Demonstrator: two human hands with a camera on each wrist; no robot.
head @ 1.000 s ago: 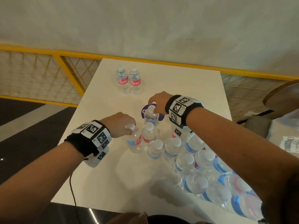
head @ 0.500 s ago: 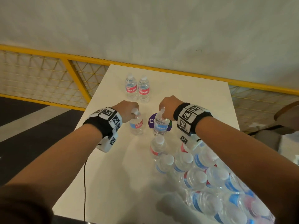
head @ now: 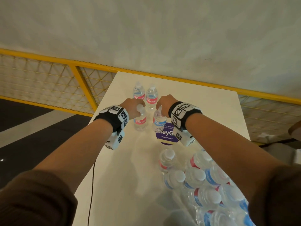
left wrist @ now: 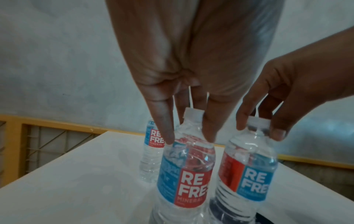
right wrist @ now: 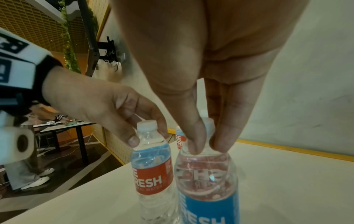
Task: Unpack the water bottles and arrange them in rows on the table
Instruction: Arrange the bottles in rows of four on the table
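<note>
My left hand (head: 136, 106) grips the cap and neck of a clear water bottle (head: 140, 122) with a red and blue label. Just to its right, my right hand (head: 160, 106) pinches the neck of a second bottle (head: 158, 123). Both bottles hang upright side by side, right behind two placed bottles (head: 138, 92) (head: 151, 96). I cannot tell whether their bases touch the white table (head: 127, 168). In the left wrist view my fingertips (left wrist: 168, 136) straddle the bottle (left wrist: 186, 174). In the right wrist view thumb and fingers (right wrist: 195, 144) clamp the other bottle (right wrist: 206, 181). The opened pack of bottles (head: 200, 181) sits near right.
A round purple sticker (head: 167, 137) lies on the table under my right wrist. A yellow mesh railing (head: 78, 82) runs behind and left of the table. A thin black cable (head: 92, 185) hangs along the left table edge. A chair (head: 294, 128) stands at far right.
Both hands lifted a bottle each from the pack's front and carried them away from me, up to just behind the two far bottles.
</note>
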